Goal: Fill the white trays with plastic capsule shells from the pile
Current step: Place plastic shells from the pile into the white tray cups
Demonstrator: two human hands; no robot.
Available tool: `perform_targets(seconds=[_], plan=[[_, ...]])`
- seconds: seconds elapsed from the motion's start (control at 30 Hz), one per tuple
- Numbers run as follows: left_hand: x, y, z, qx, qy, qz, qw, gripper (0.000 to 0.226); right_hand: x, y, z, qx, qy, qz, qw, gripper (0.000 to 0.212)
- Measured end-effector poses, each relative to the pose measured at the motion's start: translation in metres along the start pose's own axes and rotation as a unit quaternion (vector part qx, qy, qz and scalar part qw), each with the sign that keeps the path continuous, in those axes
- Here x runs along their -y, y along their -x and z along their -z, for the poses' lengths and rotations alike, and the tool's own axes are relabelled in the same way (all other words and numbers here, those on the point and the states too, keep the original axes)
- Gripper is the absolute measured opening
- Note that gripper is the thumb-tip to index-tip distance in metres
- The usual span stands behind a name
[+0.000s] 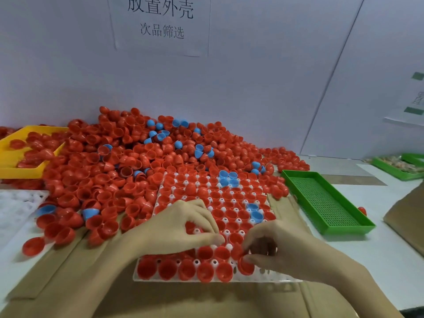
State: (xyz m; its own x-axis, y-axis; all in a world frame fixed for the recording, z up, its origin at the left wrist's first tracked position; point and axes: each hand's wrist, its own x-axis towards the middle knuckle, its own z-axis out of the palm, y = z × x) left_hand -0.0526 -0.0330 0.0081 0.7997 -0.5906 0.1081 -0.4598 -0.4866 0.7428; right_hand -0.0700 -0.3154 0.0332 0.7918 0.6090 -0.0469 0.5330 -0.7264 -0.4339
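Nearest, the right hand (273, 246) pinches a red shell (245, 266) at the front of the white tray (146, 280). The left hand (183, 228) curls over the tray's middle, seemingly holding another shell, though blur hides it. Most sockets hold red cups, a few blue. Beyond lies the pile (137, 154) of glossy red and blue halves. The wall sign (160, 21) reads 放置外壳, 次品筛选.

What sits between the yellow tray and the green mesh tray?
In the head view, the pile of red and blue capsule shells fills most of the stretch from the yellow tray to the green mesh tray.
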Motion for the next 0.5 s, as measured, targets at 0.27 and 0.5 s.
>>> perform_targets(seconds=[0.27,0.5], plan=[[0.038,-0.005,0.025,-0.234,-0.059,-0.007,0.970,0.039,0.004,-0.011,-0.004,0.043,0.035,-0.022,0.998,0.017],[0.060,-0.005,0.037,-0.360,-0.132,-0.003,0.924,0.039,0.010,-0.029,0.024,0.050,0.029,-0.023,0.998,0.023]])
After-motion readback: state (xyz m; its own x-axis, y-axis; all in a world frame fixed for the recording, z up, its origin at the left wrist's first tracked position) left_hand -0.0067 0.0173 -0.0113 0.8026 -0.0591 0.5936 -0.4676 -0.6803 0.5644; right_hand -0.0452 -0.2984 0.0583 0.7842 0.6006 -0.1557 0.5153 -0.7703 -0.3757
